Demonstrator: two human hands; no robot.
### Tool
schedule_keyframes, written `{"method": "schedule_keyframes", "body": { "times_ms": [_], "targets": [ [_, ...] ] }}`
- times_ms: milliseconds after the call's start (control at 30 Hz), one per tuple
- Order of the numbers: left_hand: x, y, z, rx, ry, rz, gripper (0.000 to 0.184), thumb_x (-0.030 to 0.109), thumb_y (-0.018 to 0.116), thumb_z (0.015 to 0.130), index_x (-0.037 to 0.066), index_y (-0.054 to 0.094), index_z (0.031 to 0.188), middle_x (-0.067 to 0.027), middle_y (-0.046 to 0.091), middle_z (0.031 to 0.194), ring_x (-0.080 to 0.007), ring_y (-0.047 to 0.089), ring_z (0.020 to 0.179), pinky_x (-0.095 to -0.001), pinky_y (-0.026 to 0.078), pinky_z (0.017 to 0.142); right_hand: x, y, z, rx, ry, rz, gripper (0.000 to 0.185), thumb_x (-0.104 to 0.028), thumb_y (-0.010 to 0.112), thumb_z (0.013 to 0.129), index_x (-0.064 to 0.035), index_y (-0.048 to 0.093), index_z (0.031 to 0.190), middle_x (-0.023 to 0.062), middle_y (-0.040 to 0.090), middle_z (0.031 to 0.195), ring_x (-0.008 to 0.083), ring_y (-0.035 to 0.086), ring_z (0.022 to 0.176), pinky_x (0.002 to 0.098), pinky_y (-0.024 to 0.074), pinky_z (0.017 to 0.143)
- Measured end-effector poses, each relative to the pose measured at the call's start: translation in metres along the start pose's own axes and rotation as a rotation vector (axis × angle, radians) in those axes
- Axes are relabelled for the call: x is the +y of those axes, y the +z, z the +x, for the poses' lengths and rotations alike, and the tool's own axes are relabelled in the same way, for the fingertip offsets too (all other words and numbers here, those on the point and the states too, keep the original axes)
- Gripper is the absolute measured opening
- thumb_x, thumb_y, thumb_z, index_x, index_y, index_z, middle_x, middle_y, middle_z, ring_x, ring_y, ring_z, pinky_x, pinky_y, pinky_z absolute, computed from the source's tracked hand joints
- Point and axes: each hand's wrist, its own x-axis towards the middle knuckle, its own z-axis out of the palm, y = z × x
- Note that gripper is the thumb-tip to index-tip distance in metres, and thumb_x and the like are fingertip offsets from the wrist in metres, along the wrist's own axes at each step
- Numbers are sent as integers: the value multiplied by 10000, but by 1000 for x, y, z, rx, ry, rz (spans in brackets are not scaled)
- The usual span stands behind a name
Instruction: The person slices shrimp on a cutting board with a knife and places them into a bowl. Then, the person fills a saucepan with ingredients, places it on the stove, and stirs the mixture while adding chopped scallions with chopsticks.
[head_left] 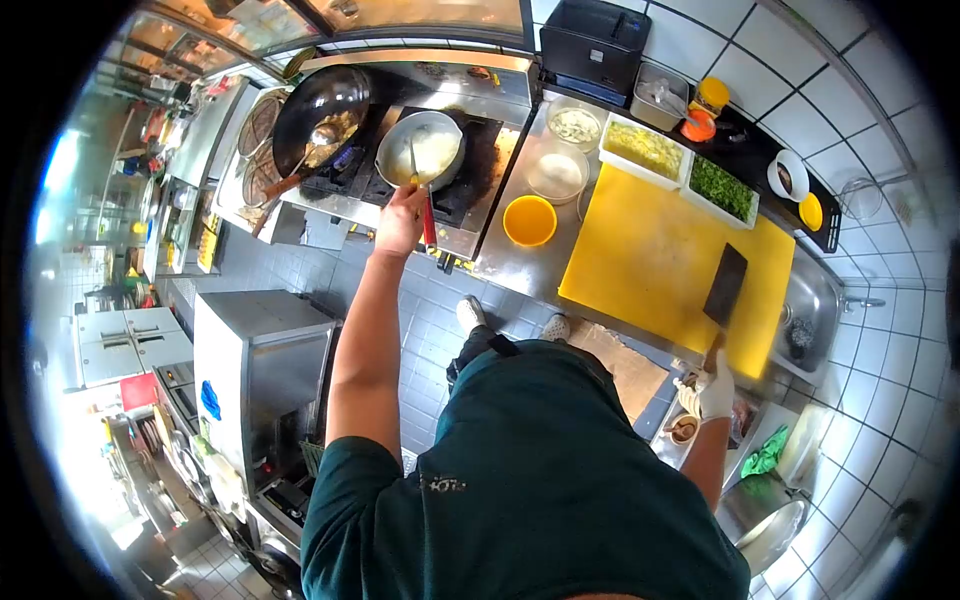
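My left hand (402, 218) is closed around a thin-handled stirring utensil (413, 165). Its far end dips into pale, whitish contents in a metal saucepan (384, 160) on the stove, and I cannot make out its head. The saucepan's red handle (430, 222) points toward me, just beside that hand. At the right, my gloved right hand (715, 392) is at the brown handle of a cleaver (726, 285), apparently gripping it, with its fingers partly hidden. The cleaver's dark blade lies across a yellow cutting board (640, 245).
A black wok (325, 95) with a ladle and food sits left of the saucepan. Between stove and board stand a yellow bowl (530, 221) and clear bowls. Trays of yellow pieces (643, 152) and chopped greens (722, 188) line the board's back edge. A sink (812, 310) is at right.
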Motion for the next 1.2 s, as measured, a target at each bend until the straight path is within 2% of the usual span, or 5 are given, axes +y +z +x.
{"method": "schedule_keyframes", "body": {
  "times_ms": [133, 367, 433, 833, 1200],
  "targets": [
    [34, -39, -26, 52, -8, -2, 233, 38, 684, 928, 26, 718, 1159, -201, 698, 1184, -416, 702, 1034, -456, 583, 877, -22, 29, -35, 41, -163, -125, 310, -445, 629, 1046, -138, 659, 1021, -5, 591, 728, 139, 514, 587, 562, 523, 870],
    [52, -57, -49, -24, 61, -54, 273, 12, 721, 874, 55, 732, 1143, -185, 704, 1186, -402, 712, 1015, -448, 595, 862, -32, 3, -3, 255, -573, -384, 293, -339, 627, 1070, -73, 680, 1180, -8, 606, 875, 81, 484, 678, 194, 420, 631],
    [41, -40, -35, -48, 63, -67, 289, -10, 694, 867, 60, 731, 1145, -178, 700, 1203, -400, 707, 1027, -454, 589, 879, -52, 4, 22, 253, -409, -61, 292, -323, 628, 1072, -71, 684, 1209, -5, 599, 905, 71, 484, 712, 204, 424, 635],
    [63, -28, -10, -67, 96, 94, 107, 48, 633, 895, 60, 697, 979, -180, 690, 995, -410, 697, 890, -495, 583, 782, -77, -66, 106, 461, -619, -685, 472, -326, 658, 1003, -17, 611, 1357, 54, 641, 1107, 154, 599, 806, 285, 495, 678],
    [62, -25, 12, -40, 36, 109, 120, 124, 666, 921, 64, 728, 1004, -184, 708, 996, -416, 701, 881, -486, 576, 783, -48, -100, 50, 529, -644, -375, 494, -226, 631, 1028, -52, 514, 1476, 110, 621, 1314, 230, 647, 1049, 349, 541, 844]
  ]
}}
